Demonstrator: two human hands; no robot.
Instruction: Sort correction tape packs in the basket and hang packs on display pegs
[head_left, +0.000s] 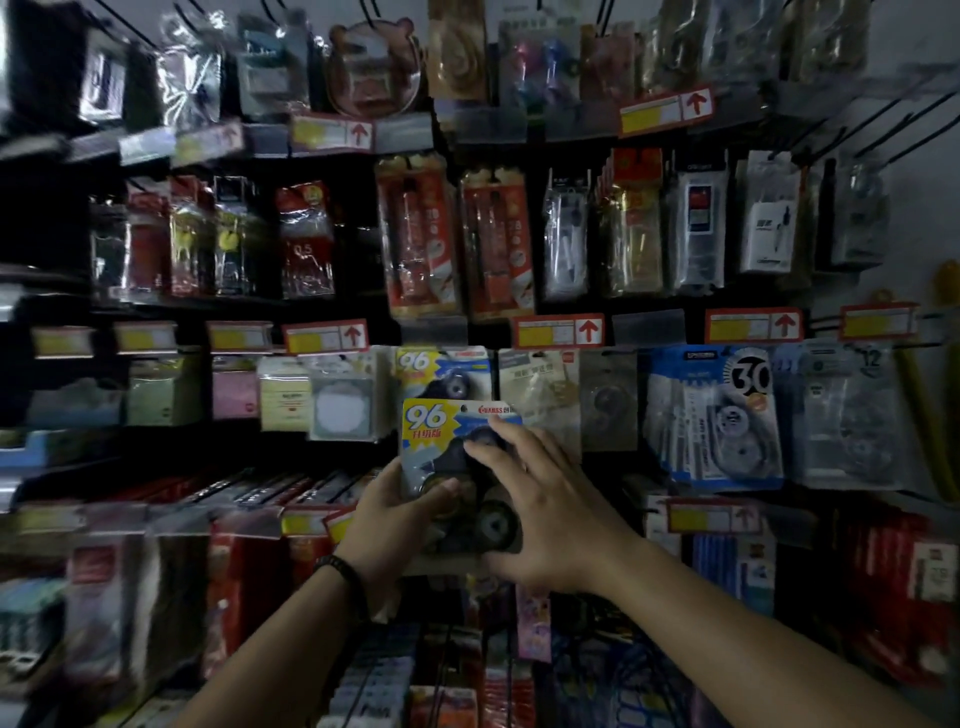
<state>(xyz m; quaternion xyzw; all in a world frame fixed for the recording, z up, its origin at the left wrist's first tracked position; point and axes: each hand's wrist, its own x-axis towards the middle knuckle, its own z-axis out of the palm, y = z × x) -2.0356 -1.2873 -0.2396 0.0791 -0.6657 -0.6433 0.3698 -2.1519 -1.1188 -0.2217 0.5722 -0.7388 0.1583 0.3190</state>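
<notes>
A correction tape pack with a yellow "96" label and dark tape wheels is held up in front of the display wall. My left hand grips its lower left side, thumb on the front. My right hand lies over its right half, fingers spread across the blister and thumb below it. Just behind and above hangs a matching "96" pack on a peg. The peg itself is hidden by the packs.
Hanging stationery packs fill the wall in rows, with red and yellow price tags under each row. Blue "30" correction tape packs hang to the right. A beige pack hangs right of the "96" peg. Lower shelves hold boxed goods.
</notes>
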